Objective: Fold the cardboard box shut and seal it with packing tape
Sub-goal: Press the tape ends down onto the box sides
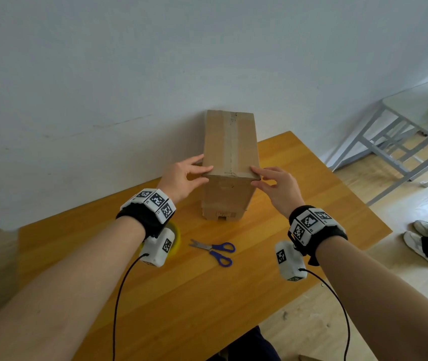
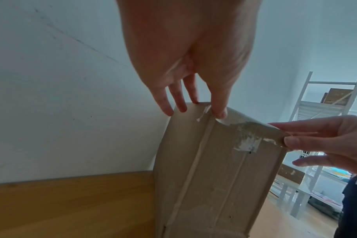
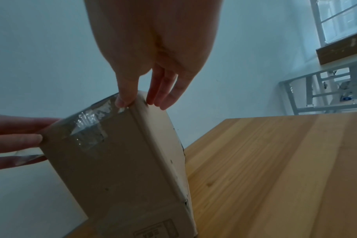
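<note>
A tall brown cardboard box (image 1: 229, 142) stands upright on the wooden table (image 1: 298, 204), its top flaps closed, with clear tape along the top seam and a strip over the near top edge (image 2: 249, 136). My left hand (image 1: 186, 175) touches the box's near left top corner, thumb on the edge and straight fingers down the left side. My right hand (image 1: 275, 183) mirrors it at the near right top corner (image 3: 128, 103), fingers straight. A loose bit of clear tape (image 3: 29, 157) hangs by the left fingers. A yellow tape roll (image 1: 177, 238) lies half hidden behind my left wrist.
Blue-handled scissors (image 1: 215, 250) lie on the table in front of the box. The box stands close to the white wall (image 1: 129, 87). A grey metal-framed table (image 1: 403, 142) stands to the right, and another person's feet (image 1: 423, 238) are on the floor beside the table.
</note>
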`<state>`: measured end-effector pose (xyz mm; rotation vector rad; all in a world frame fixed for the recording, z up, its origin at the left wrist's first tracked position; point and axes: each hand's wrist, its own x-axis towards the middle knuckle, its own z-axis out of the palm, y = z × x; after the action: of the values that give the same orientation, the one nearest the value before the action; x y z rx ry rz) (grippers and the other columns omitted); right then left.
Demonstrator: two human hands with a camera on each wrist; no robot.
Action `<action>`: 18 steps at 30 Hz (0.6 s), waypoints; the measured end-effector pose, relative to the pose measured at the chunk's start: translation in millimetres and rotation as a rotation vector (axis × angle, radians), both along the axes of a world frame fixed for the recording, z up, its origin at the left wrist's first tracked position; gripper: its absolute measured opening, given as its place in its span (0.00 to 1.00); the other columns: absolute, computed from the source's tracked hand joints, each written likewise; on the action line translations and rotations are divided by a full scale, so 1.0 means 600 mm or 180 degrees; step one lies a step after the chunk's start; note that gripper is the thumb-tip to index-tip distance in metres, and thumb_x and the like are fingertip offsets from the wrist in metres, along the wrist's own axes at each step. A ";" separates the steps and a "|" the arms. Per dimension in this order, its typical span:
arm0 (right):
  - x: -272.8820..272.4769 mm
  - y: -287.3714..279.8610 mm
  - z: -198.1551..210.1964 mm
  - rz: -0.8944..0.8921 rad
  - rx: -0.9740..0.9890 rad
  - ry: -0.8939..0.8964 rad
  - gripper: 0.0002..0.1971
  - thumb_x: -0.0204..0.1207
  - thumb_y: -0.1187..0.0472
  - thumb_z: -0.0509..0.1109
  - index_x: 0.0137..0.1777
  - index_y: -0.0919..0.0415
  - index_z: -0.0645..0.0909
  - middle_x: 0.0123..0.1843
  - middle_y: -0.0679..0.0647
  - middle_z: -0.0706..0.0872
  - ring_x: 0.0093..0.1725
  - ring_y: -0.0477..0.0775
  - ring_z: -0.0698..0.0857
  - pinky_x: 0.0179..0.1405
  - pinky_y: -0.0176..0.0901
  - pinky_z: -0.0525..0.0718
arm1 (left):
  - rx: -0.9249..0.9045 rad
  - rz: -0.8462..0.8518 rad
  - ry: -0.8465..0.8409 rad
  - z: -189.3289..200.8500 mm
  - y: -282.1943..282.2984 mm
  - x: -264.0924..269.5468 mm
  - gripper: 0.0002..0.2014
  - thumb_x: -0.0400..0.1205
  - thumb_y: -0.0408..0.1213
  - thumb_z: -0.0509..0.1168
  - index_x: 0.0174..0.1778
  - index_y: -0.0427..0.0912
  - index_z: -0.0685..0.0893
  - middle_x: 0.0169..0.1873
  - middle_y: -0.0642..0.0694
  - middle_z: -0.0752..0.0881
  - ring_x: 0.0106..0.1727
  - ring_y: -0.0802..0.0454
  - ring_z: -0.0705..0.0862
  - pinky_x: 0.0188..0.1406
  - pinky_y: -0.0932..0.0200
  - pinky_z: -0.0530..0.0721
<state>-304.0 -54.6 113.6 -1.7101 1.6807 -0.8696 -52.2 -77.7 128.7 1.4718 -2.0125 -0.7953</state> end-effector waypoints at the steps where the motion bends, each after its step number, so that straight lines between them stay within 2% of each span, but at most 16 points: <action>1: 0.002 0.001 -0.001 -0.0034 -0.0026 -0.0008 0.19 0.76 0.58 0.72 0.68 0.49 0.81 0.60 0.48 0.82 0.56 0.49 0.79 0.52 0.37 0.78 | -0.0032 0.0022 0.0000 -0.001 0.000 -0.001 0.17 0.77 0.38 0.70 0.63 0.50 0.83 0.75 0.50 0.72 0.76 0.49 0.69 0.75 0.52 0.63; 4: 0.007 0.005 -0.004 -0.0166 -0.0090 -0.0003 0.24 0.75 0.58 0.73 0.71 0.51 0.78 0.57 0.45 0.82 0.53 0.45 0.80 0.46 0.29 0.77 | -0.0096 0.0143 0.0010 -0.004 0.002 -0.003 0.21 0.76 0.38 0.71 0.66 0.49 0.81 0.74 0.49 0.74 0.75 0.50 0.70 0.74 0.54 0.64; 8: 0.006 0.015 -0.008 -0.0222 -0.0111 0.0024 0.30 0.70 0.65 0.77 0.73 0.53 0.75 0.53 0.43 0.83 0.53 0.44 0.81 0.51 0.38 0.80 | -0.0108 0.0303 0.0037 -0.016 0.015 -0.002 0.30 0.72 0.40 0.74 0.71 0.49 0.75 0.70 0.48 0.79 0.71 0.51 0.76 0.71 0.54 0.74; 12: 0.003 0.023 -0.011 -0.0190 -0.0191 0.0130 0.29 0.73 0.76 0.69 0.72 0.54 0.76 0.56 0.49 0.85 0.55 0.47 0.82 0.55 0.44 0.84 | -0.0281 0.0213 0.0040 -0.020 0.028 0.006 0.27 0.72 0.38 0.75 0.68 0.48 0.78 0.64 0.48 0.82 0.63 0.54 0.79 0.63 0.62 0.77; 16: -0.004 0.021 -0.009 0.0056 -0.0534 0.0516 0.24 0.77 0.77 0.60 0.67 0.55 0.81 0.56 0.53 0.86 0.54 0.51 0.83 0.52 0.45 0.82 | -0.0368 -0.0049 -0.0034 -0.020 0.025 0.019 0.23 0.76 0.25 0.66 0.67 0.46 0.80 0.62 0.46 0.83 0.60 0.52 0.82 0.56 0.69 0.79; 18: -0.008 0.018 -0.007 0.0156 -0.0711 0.0699 0.21 0.79 0.75 0.60 0.65 0.56 0.83 0.54 0.55 0.87 0.51 0.55 0.83 0.46 0.47 0.81 | -0.0204 -0.0106 0.0041 -0.016 0.021 0.024 0.24 0.77 0.24 0.61 0.67 0.47 0.80 0.63 0.46 0.82 0.54 0.51 0.84 0.47 0.67 0.84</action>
<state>-309.1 -43.9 109.6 -2.0533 1.7256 -0.9023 -37.7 -65.3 118.8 1.3973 -2.0386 -0.7449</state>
